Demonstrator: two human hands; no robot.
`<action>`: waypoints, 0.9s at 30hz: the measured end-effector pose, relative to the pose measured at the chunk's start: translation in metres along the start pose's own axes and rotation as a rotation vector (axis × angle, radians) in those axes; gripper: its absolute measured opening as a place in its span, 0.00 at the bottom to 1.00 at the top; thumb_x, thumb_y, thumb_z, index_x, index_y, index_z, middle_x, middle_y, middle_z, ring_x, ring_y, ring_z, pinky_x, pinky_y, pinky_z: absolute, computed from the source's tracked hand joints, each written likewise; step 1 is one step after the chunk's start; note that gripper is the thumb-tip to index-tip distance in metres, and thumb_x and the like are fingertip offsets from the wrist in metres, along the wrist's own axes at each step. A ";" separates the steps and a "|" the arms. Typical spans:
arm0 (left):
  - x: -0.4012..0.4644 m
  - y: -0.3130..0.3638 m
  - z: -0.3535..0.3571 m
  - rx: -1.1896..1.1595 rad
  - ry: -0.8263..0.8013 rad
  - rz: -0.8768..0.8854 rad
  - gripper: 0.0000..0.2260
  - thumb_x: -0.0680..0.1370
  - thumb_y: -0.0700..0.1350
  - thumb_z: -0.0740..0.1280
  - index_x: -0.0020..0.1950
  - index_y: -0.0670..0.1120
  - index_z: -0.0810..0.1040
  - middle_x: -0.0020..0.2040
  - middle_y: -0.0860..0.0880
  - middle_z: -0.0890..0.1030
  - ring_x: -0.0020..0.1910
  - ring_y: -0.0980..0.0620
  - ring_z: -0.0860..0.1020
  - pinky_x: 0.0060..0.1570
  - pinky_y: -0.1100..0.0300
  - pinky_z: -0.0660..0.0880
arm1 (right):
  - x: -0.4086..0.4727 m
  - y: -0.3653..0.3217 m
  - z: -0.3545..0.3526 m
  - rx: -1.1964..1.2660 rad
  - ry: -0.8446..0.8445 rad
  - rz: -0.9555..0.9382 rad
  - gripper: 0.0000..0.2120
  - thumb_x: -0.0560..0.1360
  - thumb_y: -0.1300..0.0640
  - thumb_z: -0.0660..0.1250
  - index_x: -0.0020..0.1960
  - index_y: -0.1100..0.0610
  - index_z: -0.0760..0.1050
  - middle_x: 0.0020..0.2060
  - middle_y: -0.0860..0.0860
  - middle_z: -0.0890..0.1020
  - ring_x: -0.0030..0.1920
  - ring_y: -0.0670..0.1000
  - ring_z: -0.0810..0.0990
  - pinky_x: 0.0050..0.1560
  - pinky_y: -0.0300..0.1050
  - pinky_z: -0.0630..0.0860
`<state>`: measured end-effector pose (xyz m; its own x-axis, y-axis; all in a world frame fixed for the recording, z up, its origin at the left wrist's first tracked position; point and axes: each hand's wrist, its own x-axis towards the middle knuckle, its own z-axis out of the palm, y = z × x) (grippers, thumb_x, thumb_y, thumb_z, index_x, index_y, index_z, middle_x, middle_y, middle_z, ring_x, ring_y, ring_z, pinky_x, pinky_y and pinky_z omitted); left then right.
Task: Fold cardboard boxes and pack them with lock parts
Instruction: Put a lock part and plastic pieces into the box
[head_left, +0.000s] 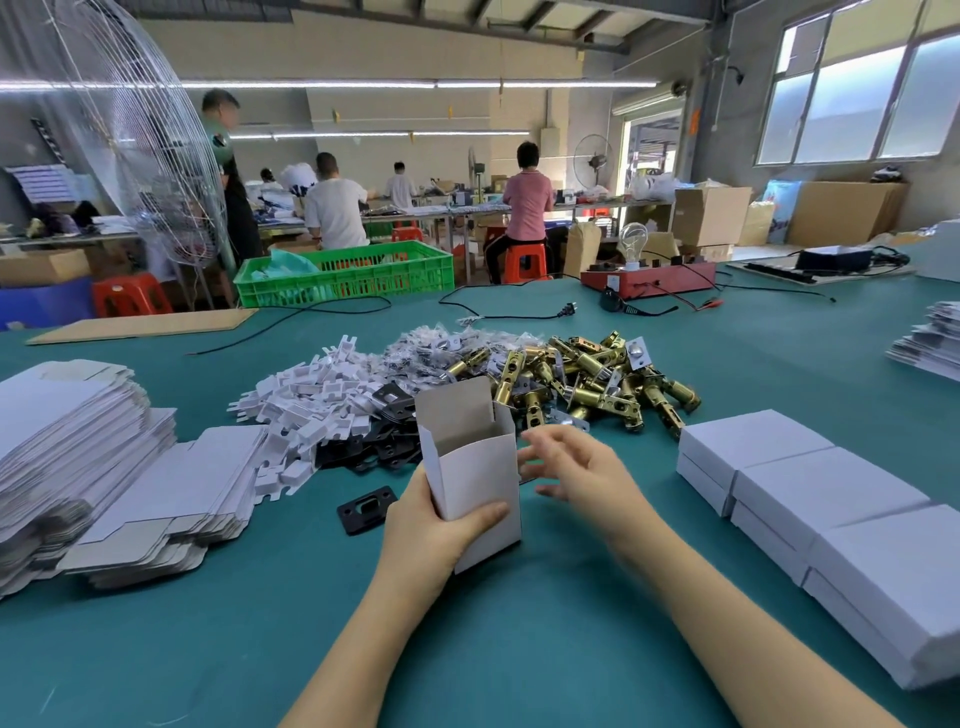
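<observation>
My left hand (431, 525) grips a small white cardboard box (475, 467) upright above the green table, thumb across its front, top flap standing open. Just right of the box, my right hand (566, 467) hovers blurred with its fingers spread and relaxed, holding nothing. Behind the box lies a pile of brass latch parts (587, 384). Left of them are bagged silver parts (441, 348), white cardboard inserts (311, 400) and black strike plates (379, 441). One black plate (366, 509) lies alone near my left wrist.
Stacks of flat unfolded boxes (93, 467) fill the left side of the table. Closed white boxes (810, 499) are stacked in a row at the right. A red test device with a bulb (649, 275) and cables sit far back, beside a green crate (348, 273). People work at distant benches.
</observation>
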<state>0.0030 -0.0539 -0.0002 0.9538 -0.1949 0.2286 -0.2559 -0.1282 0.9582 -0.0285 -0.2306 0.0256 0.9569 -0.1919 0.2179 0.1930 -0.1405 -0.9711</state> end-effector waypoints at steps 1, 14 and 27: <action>0.000 0.000 -0.001 0.006 -0.003 -0.004 0.23 0.65 0.47 0.81 0.54 0.60 0.76 0.49 0.61 0.83 0.46 0.67 0.79 0.45 0.64 0.76 | 0.005 -0.002 -0.008 -0.012 0.089 0.012 0.11 0.77 0.46 0.64 0.50 0.53 0.78 0.45 0.50 0.84 0.50 0.52 0.83 0.51 0.47 0.80; 0.001 -0.003 -0.001 -0.072 -0.025 -0.046 0.21 0.68 0.45 0.80 0.56 0.59 0.76 0.50 0.60 0.83 0.47 0.62 0.81 0.51 0.56 0.80 | 0.084 0.025 -0.067 -1.305 0.206 0.253 0.23 0.77 0.59 0.61 0.70 0.62 0.61 0.68 0.61 0.68 0.71 0.62 0.61 0.70 0.54 0.63; 0.005 -0.004 -0.002 -0.091 -0.039 -0.057 0.20 0.69 0.48 0.79 0.56 0.60 0.74 0.52 0.60 0.81 0.49 0.62 0.80 0.48 0.62 0.78 | 0.072 0.045 -0.062 -1.436 0.380 0.042 0.13 0.76 0.64 0.61 0.60 0.57 0.72 0.58 0.58 0.74 0.59 0.60 0.70 0.53 0.50 0.71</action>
<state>0.0091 -0.0522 -0.0030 0.9591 -0.2278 0.1680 -0.1842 -0.0519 0.9815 0.0358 -0.3107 0.0038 0.8000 -0.4245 0.4239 -0.4232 -0.9002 -0.1028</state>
